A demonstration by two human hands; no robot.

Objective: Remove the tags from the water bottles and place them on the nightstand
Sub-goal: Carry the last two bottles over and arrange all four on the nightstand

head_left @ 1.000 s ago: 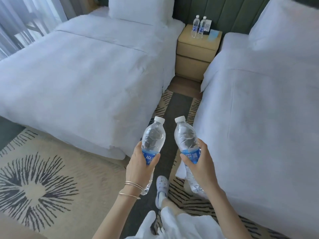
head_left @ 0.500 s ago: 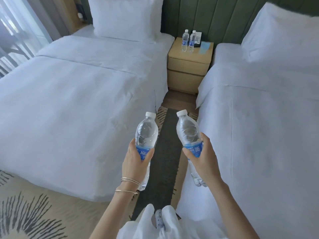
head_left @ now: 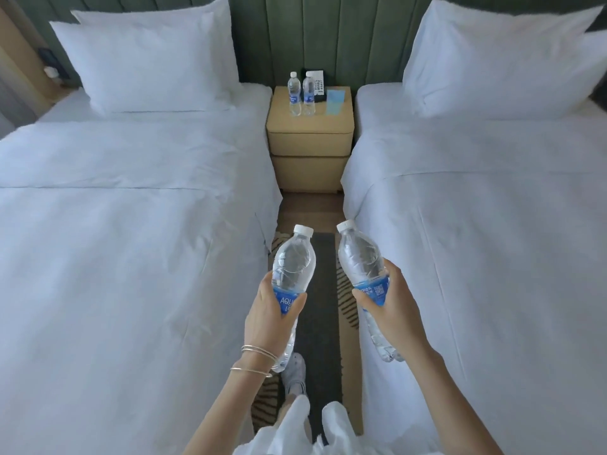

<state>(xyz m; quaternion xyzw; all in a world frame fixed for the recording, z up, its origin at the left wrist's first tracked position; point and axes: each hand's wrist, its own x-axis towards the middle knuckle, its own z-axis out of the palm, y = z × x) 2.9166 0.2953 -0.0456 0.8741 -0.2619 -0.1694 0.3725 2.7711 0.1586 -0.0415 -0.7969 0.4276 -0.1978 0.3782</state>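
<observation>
Two water bottles held over the aisle, caps toward the nightstand

The left hand [head_left: 272,318] curls fingers and thumb round the blue label of the left bottle [head_left: 294,261]; the right hand [head_left: 391,307] grips the right bottle [head_left: 359,257] the same way. Both bottles are in the air, apart, with the long axis running away from the person and the white caps forward and up. The narrow carpet strip [head_left: 323,290] runs between the two bed edges to the nightstand [head_left: 310,133], where two standing bottles [head_left: 294,93] are at the back left of its top.
</observation>
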